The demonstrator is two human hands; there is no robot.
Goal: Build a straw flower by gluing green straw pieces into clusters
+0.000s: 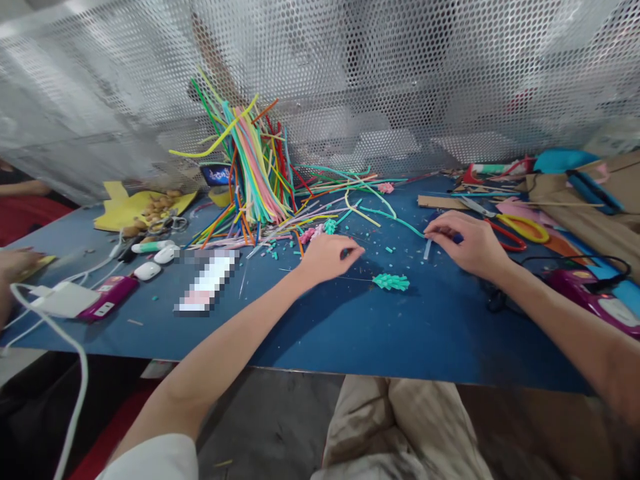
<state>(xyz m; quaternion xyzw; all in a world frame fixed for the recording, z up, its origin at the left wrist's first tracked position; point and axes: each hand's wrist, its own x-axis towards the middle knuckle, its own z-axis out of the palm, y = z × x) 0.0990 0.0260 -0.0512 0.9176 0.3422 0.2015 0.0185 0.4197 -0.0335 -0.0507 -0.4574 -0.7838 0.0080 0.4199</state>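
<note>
My left hand (327,259) hovers over the middle of the blue table, thumb and forefinger closed in a pinch; whatever lies between them is too small to make out. Just to its right is a spiky teal cluster (391,282) of short cut pieces, with a thin wire running from it toward that hand. My right hand (463,241) has its fingertips closed at the end of a long teal strand (393,217). Below those fingertips shows a pale clear strip (427,251), and a dark blue object is partly hidden by the hand. Small pink and teal clusters (329,227) sit behind my left hand.
A bundle of coloured strands (257,167) stands at the back against a perforated metal screen (400,80). Left are a phone (207,280), a purple box (109,297), cables and another person's hand (17,267). Right lie yellow-handled scissors (525,227), red handles, cardboard and a purple device (595,300).
</note>
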